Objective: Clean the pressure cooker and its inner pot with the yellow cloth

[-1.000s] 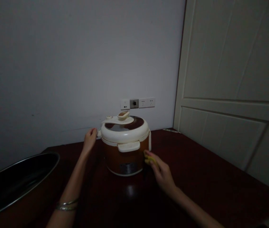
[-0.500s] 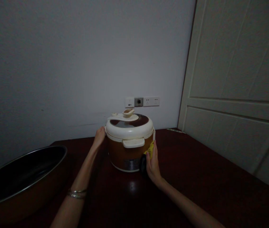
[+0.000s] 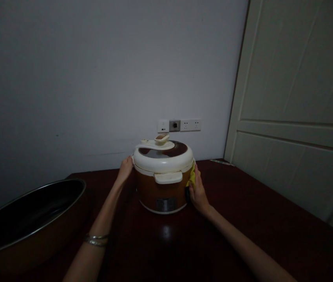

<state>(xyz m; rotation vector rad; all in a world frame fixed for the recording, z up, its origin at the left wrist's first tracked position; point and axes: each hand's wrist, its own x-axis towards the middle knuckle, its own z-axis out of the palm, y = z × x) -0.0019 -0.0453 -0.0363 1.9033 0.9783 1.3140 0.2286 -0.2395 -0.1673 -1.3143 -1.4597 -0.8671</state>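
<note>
An electric pressure cooker (image 3: 162,188), with a brown body, a white-rimmed lid and a white front handle, stands upright on the dark red table. At its left side, my left hand (image 3: 125,168) is closed on the cooker's side handle, which is mostly hidden by the fingers. My right hand (image 3: 198,194) presses a yellow cloth (image 3: 192,177) with a dark part against the right side of the body, just below the lid rim. The cloth lies between the palm and the cooker.
A large dark pan (image 3: 34,239) with a metal rim sits at the left. Behind the cooker, wall sockets (image 3: 190,125) are set in the pale wall. A white panelled door (image 3: 295,156) borders the table (image 3: 243,211) on the right.
My right hand has slid the cloth from the front right of the cooker round toward its right side and slightly upward. The left hand keeps its hold. The whole view has shifted slightly.
</note>
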